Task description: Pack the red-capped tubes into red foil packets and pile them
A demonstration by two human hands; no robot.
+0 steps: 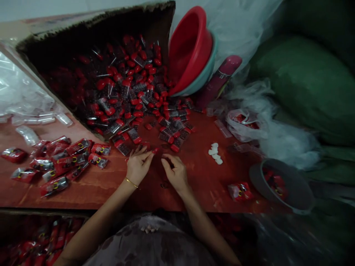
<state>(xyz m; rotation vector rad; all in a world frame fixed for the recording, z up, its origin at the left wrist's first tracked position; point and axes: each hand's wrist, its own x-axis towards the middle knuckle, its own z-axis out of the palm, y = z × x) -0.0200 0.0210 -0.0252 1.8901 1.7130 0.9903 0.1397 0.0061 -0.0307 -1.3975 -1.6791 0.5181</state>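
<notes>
Our left hand (138, 164) pinches a small red piece (155, 150); our half-curled right hand (176, 173) looks empty. A loose pinch could drop it.

Red round plastic basin (184, 55), tilted on its side, nested in a pale teal plastic basin (207, 70). Just right of these: magenta cylindrical bottle (216, 81), tilted in view. Behind: whitish translucent plastic sheeting (238, 29). Far right: large, bulging dark-green sack (305, 85); crumpled translucent plastic film (294, 140) in front of it.
</notes>
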